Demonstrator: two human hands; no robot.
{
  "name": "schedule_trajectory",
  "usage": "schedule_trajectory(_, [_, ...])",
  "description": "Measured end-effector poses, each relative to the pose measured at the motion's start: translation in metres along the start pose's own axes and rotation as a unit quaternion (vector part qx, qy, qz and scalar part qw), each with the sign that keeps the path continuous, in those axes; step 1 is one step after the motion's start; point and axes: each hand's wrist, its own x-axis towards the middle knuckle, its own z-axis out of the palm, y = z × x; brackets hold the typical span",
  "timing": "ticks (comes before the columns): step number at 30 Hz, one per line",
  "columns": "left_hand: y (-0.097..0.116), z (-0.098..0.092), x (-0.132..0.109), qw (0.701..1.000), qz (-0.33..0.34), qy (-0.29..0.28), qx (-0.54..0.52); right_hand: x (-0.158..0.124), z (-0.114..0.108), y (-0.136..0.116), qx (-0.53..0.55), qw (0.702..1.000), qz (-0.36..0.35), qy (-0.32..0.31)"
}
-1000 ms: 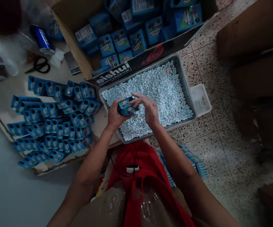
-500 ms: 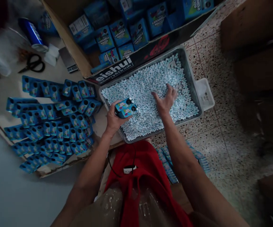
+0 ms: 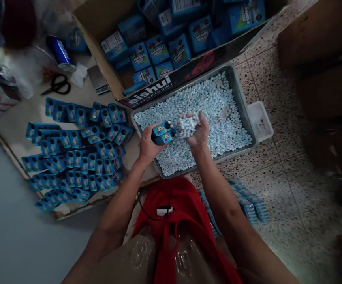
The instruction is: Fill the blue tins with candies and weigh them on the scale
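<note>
My left hand [image 3: 147, 145] grips two small blue candy boxes [image 3: 164, 134] side by side, their dark round openings facing right. Close by on the right, my right hand [image 3: 200, 134] is cupped palm up around a heaped handful of small pale candies [image 3: 188, 124]. Its fingers are partly hidden by the heap, which is nearly level with the box openings. Beneath both hands lies a metal tray [image 3: 239, 92], spread with loose white and light-blue candies [image 3: 209, 98]. Patches of its bottom show toward the right end.
A large cardboard carton [image 3: 185, 73] of blue boxes stands behind the tray. Rows of small blue boxes [image 3: 76, 159] cover the table at left, near scissors [image 3: 60, 84], a blue can [image 3: 60, 53] and a small scale [image 3: 98, 81]. A white plastic basket [image 3: 261, 120] sits beyond the tray's right end.
My right hand has come up from the candies and moved left toward the boxes, now carrying a handful. My left hand still holds both boxes. The view has shifted slightly.
</note>
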Motion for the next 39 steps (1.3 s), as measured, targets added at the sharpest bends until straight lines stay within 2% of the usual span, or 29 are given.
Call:
schedule_trajectory(3, [0.005,-0.001,0.003,1.0,0.013,-0.012,-0.005,-0.023,0.036,-0.01,0.022,0.998,-0.058,-0.032])
schedule_trajectory(6, [0.01,-0.003,0.004,0.998,0.044,-0.032,-0.027,-0.043,0.061,-0.023,-0.057,0.984,-0.163,-0.032])
schedule_trajectory(8, [0.015,-0.004,0.004,0.997,0.06,-0.04,-0.04,-0.052,0.07,-0.03,-0.102,0.97,-0.221,-0.027])
schedule_trajectory(11, [0.021,-0.003,0.006,0.994,0.08,-0.023,-0.072,-0.057,0.073,-0.039,-0.112,0.957,-0.267,-0.029])
schedule_trajectory(16, [0.025,0.009,0.012,0.989,0.099,0.001,-0.105,-0.063,0.071,-0.045,-0.13,0.959,-0.25,-0.04])
schedule_trajectory(21, [0.017,0.025,0.018,0.992,0.053,0.016,-0.115,-0.063,0.073,-0.047,-0.136,0.964,-0.206,-0.102])
schedule_trajectory(23, [0.009,0.032,0.021,0.991,0.028,0.029,-0.13,-0.06,0.066,-0.052,-0.13,0.968,-0.183,-0.11])
schedule_trajectory(25, [-0.003,0.037,0.025,0.986,0.01,0.034,-0.165,-0.061,0.047,-0.056,-0.109,0.981,-0.151,-0.063])
schedule_trajectory(28, [-0.02,0.036,0.028,0.973,-0.006,0.059,-0.223,-0.087,-0.006,-0.051,-0.078,0.99,-0.056,0.102])
schedule_trajectory(30, [-0.028,0.034,0.028,0.971,0.003,0.06,-0.231,-0.118,-0.043,-0.04,-0.057,0.973,0.029,0.223])
schedule_trajectory(33, [-0.034,0.031,0.021,0.972,0.016,0.037,-0.231,-0.157,-0.08,-0.014,-0.036,0.951,0.11,0.285])
schedule_trajectory(36, [-0.031,0.029,0.007,0.968,-0.004,0.046,-0.248,-0.157,-0.083,0.012,0.009,0.947,0.148,0.286])
schedule_trajectory(39, [-0.023,0.023,-0.007,0.972,-0.025,0.051,-0.228,-0.117,-0.065,0.033,0.043,0.959,0.129,0.247])
